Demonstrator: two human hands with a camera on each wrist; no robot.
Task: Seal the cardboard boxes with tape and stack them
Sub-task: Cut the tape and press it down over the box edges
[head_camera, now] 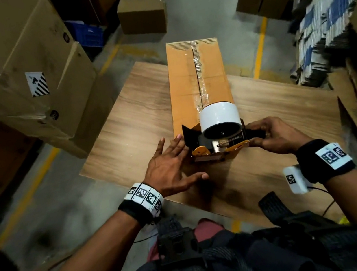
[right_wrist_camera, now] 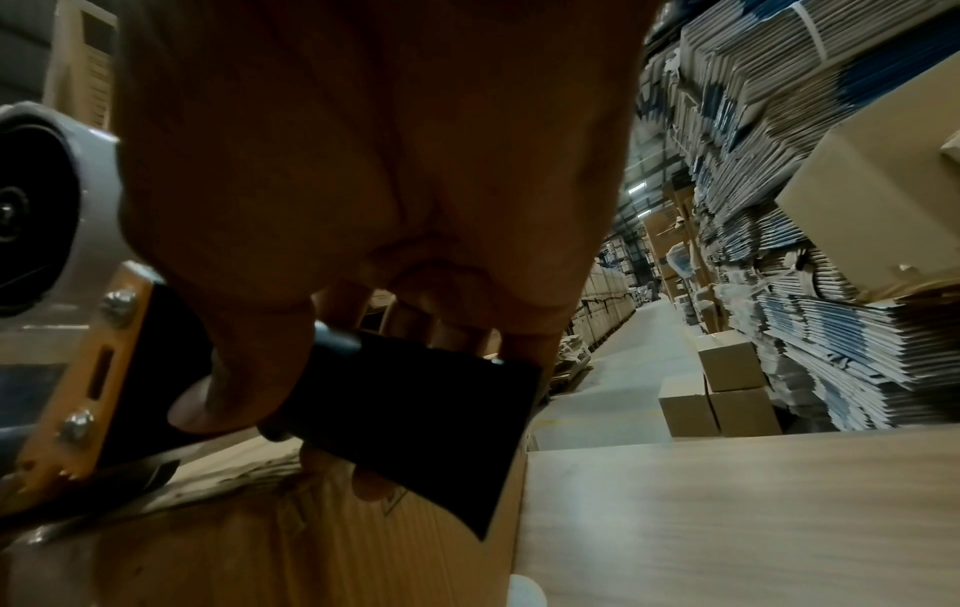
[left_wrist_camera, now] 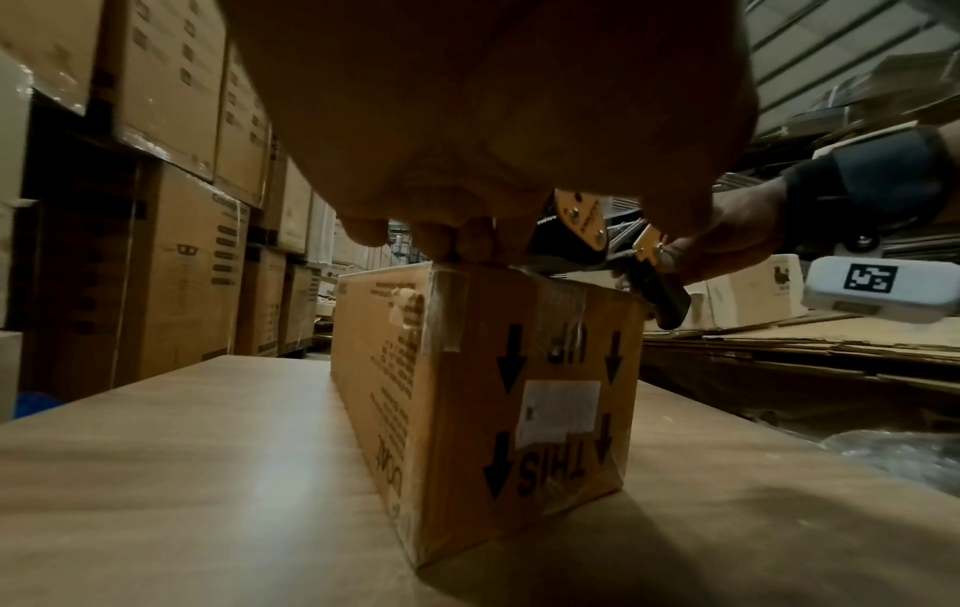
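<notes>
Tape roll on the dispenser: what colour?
White, on the orange-and-black handheld tape dispenser; the white tape roll shows best in the head view.

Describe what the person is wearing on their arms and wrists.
Both forearms are bare, no sleeves. The left wrist has a black band with a white strip of square black-and-white markers. The right wrist has a black band with similar markers, plus a small white marked box with a thin black cable.

Wood-grain table (head_camera: 137, 118), long cardboard box (head_camera: 187, 79) lying lengthwise on its middle
</notes>
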